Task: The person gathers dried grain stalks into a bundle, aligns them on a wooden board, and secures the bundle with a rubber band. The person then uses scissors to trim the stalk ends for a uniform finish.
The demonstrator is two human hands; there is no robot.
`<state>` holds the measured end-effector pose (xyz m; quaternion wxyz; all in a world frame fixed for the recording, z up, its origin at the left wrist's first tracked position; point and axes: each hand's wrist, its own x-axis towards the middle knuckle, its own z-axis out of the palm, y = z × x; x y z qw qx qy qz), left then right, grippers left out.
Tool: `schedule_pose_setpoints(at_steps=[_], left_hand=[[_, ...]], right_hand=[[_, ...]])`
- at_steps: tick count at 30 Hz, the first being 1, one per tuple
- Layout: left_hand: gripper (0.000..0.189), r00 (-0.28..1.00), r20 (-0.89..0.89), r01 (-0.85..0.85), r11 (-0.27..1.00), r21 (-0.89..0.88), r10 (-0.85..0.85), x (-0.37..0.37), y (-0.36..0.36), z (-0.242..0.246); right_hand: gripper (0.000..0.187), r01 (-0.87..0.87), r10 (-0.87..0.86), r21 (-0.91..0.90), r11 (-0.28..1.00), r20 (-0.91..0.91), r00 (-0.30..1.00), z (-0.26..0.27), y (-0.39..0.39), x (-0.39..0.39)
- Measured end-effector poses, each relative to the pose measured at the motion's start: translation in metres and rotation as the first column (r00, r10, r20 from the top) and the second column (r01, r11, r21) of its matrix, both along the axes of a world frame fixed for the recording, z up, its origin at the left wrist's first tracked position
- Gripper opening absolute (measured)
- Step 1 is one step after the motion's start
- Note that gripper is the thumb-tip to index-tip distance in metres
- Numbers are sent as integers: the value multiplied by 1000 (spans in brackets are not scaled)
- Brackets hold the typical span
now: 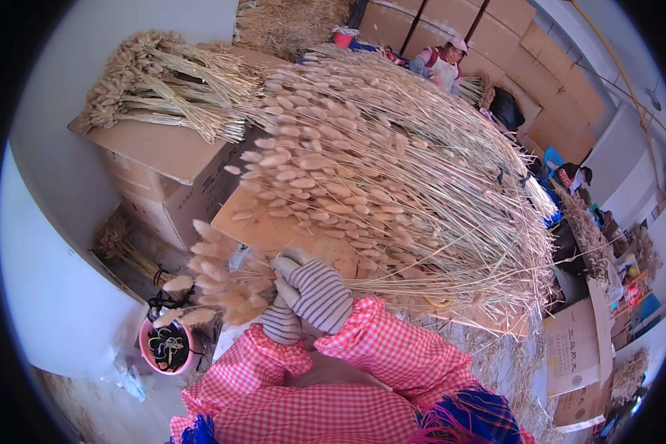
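Striped gloves cover both hands, which are close together in front of my checked apron. A small bunch of dried bunny-tail grass point(213, 272) is gripped by its stems, with the fluffy heads pointing left. My right hand point(317, 286) lies over the stems, fingers curled. My left hand point(282, 322) is below it against the same bunch, its fingers partly hidden. Just beyond my hands, a large heap of loose bunny-tail grass point(366, 161) covers a wooden board point(269, 230), heads to the left and stems to the right.
Tied bunches point(166, 89) lie on a cardboard box point(144, 155) at the left. A pink bucket point(166, 366) holding dark ties stands on the floor. Another person point(444, 66) is behind the heap. More cartons point(574, 349) stand at the right.
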<state>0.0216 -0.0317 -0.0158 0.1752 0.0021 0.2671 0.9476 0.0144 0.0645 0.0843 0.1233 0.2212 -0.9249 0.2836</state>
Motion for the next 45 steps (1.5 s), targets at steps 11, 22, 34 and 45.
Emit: schedule_pose_setpoints(at_steps=[11, 22, 34, 45], left_hand=[[19, 927, 301, -159, 961, -227, 224, 5, 12, 20], [33, 987, 23, -124, 851, -510, 158, -5, 9, -28], [27, 971, -5, -221, 892, -394, 238, -6, 16, -18], [28, 989, 76, -95, 934, -344, 129, 2, 10, 4]], right_hand=[[21, 353, -215, 285, 891, -419, 882, 54, 137, 47], [15, 217, -111, 462, 860, -244, 963, 43, 84, -45], [22, 299, -244, 683, 667, -179, 953, 36, 32, -115], [23, 136, 5, 310, 941, -416, 909, 70, 57, -62]])
